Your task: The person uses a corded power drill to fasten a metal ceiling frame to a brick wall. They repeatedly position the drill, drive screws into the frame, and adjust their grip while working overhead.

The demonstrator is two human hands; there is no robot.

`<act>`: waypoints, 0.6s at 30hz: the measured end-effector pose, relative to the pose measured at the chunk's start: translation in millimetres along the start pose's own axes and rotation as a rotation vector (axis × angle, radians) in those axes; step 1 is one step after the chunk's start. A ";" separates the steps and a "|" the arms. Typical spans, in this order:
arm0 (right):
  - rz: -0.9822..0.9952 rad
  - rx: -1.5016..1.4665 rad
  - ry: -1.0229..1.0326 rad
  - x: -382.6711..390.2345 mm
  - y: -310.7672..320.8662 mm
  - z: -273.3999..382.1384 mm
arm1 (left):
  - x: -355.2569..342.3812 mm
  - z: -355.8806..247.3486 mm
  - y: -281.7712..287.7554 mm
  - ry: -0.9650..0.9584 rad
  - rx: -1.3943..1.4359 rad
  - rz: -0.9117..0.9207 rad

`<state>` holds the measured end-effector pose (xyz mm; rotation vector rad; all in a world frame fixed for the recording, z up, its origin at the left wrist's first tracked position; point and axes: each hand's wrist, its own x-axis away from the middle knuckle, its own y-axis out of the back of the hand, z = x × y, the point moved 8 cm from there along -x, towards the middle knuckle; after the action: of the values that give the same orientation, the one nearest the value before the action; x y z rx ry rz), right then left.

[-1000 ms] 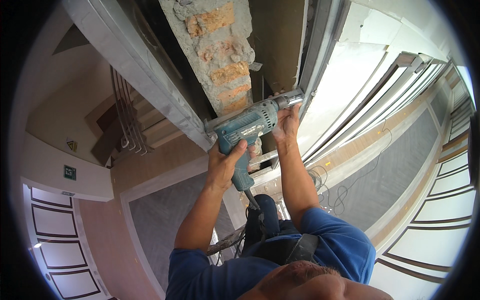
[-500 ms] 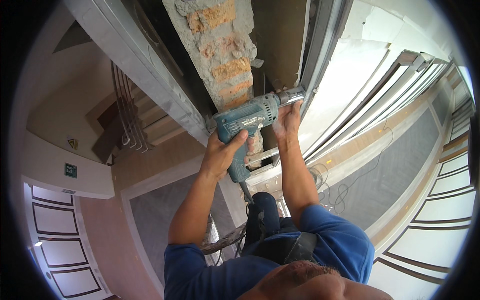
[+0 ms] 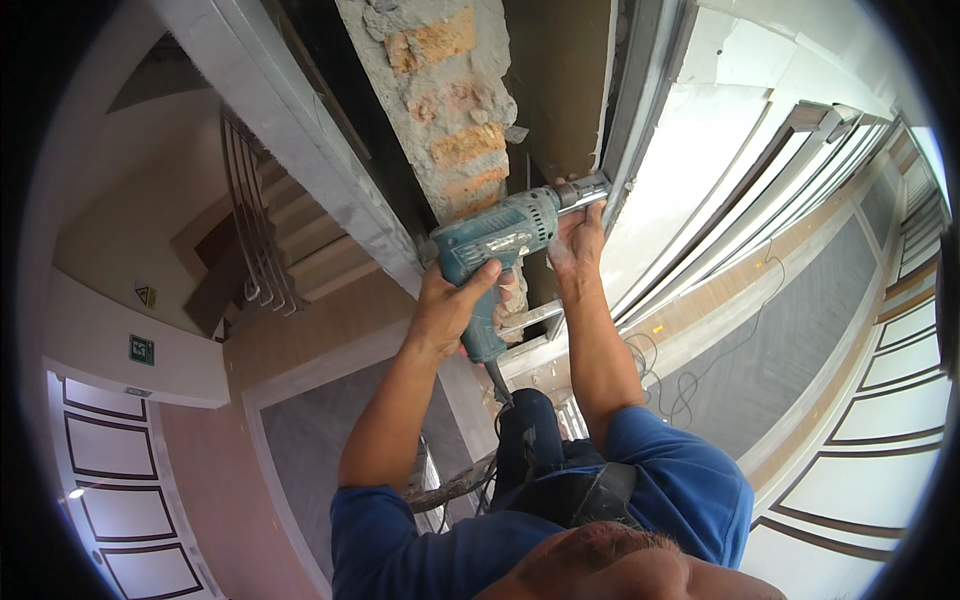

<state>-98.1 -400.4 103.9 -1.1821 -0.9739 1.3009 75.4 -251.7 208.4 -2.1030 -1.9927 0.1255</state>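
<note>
The drill (image 3: 500, 238) is cased in matt teal plastic, smeared with a pale crust, and is tipped with a dull metal chuck (image 3: 568, 193). Rough, crumbly orange brick (image 3: 467, 145) is set in coarse grey mortar (image 3: 492, 70). The frame (image 3: 645, 80) is faced in scuffed grey metal. The white panel (image 3: 690, 150) is finished smooth, while the shirt (image 3: 670, 465) is made of soft-looking blue cloth.

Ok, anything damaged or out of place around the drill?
Yes: beyond the drill, the brickwork is exposed, with rough, uneven edges rather than a finished surface. The drill also has pale, patchy marks on its side; wear or residue, I can't tell.
</note>
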 end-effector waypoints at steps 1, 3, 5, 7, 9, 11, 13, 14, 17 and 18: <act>0.006 0.001 -0.003 -0.1 0.1 -0.5 | 0.1 -0.2 -0.8 0.002 0.003 0.009; -0.003 0.005 -0.002 2.4 2.7 -2.6 | 2.1 0.4 0.6 0.027 0.006 0.009; -0.028 0.013 0.011 2.4 5.9 -2.5 | 3.4 1.3 1.1 0.049 0.023 0.005; -0.007 0.037 0.021 3.2 4.8 -2.4 | 3.8 2.2 1.5 0.062 0.051 -0.012; 0.001 0.053 0.028 3.2 4.0 -1.6 | 3.2 1.9 1.6 0.055 0.007 -0.019; -0.035 0.062 0.023 3.0 6.4 -0.8 | 2.9 2.6 1.6 0.046 -0.015 -0.026; -0.008 0.027 0.016 2.5 3.0 -0.7 | 2.1 3.0 2.5 0.035 -0.028 -0.037; -0.010 0.008 0.013 2.2 2.3 -0.3 | 1.4 1.2 1.7 0.006 -0.034 -0.025; -0.081 0.033 0.004 2.3 6.3 0.2 | -0.6 -0.1 0.9 -0.024 -0.045 -0.010; -0.047 0.015 0.004 2.2 3.0 0.3 | -0.3 1.7 2.0 -0.005 -0.044 -0.017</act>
<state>-98.8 -398.5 100.8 -1.1441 -0.9814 1.2662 76.9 -251.9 206.3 -2.1133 -2.0339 0.0842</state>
